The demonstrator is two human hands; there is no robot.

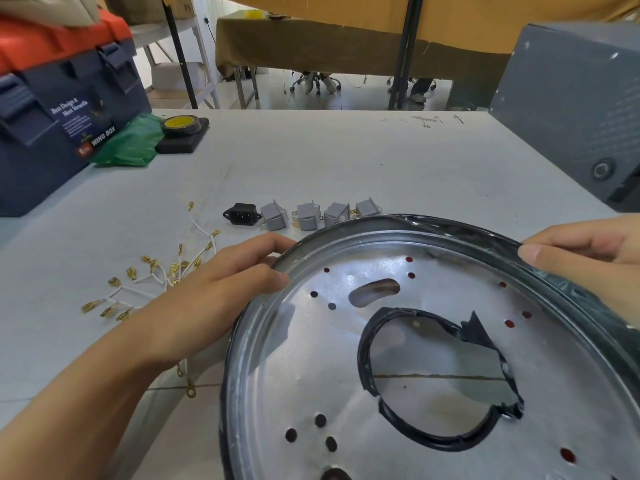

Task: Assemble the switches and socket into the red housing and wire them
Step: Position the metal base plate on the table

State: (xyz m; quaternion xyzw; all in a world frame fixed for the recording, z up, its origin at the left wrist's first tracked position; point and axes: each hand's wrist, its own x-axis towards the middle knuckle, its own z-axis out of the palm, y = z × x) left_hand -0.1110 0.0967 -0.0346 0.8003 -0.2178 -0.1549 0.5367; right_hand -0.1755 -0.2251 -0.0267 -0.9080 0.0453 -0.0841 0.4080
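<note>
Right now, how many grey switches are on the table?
4, in a row right of the black socket. The housing rim partly hides the last; none seems fully hidden.

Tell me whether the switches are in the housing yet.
Out. Four grey switches lie in a row on the table, beside the socket.

head view looks down, close over the table (346, 161)
</note>
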